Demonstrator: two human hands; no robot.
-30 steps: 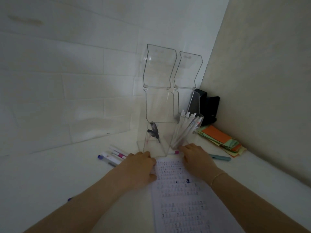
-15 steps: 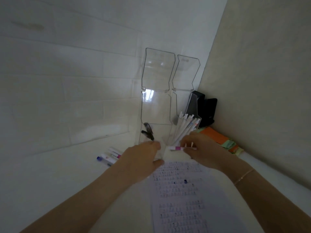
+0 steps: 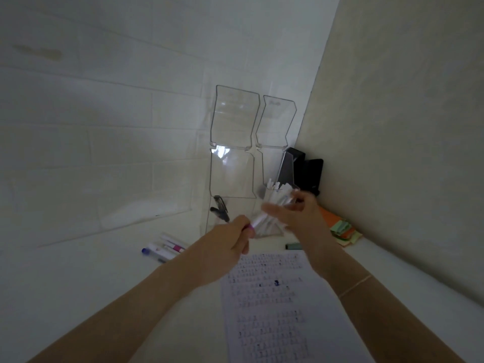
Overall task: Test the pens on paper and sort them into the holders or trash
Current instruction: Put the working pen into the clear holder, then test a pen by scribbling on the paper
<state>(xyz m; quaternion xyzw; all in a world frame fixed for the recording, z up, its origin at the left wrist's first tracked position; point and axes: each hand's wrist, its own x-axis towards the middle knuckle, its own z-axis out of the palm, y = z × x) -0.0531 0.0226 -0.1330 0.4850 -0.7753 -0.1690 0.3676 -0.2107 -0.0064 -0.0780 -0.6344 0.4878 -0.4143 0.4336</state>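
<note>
Hands have come up off the surface since a second ago, when both lay flat at the top edge of the paper (image 3: 282,305). Half a second ago the right hand (image 3: 296,214) held a white pen with a purple band level just in front of the holders; now the left hand (image 3: 230,238) has its fingers curled round the purple-banded end of that pen (image 3: 258,221), and the right, blurred with motion, sits at the other end, its grip too smeared to call. My guess is the cap is coming off, so this pen is about to be tried on the paper, not yet sorted. Behind it the right clear holder (image 3: 272,205) is packed with white pens, the left clear holder (image 3: 225,210) has one dark pen (image 3: 220,212), and loose pens (image 3: 165,248) lie toward the surface's left edge. Rows of small test marks cover the paper, too fine to read; no brand shows.
</note>
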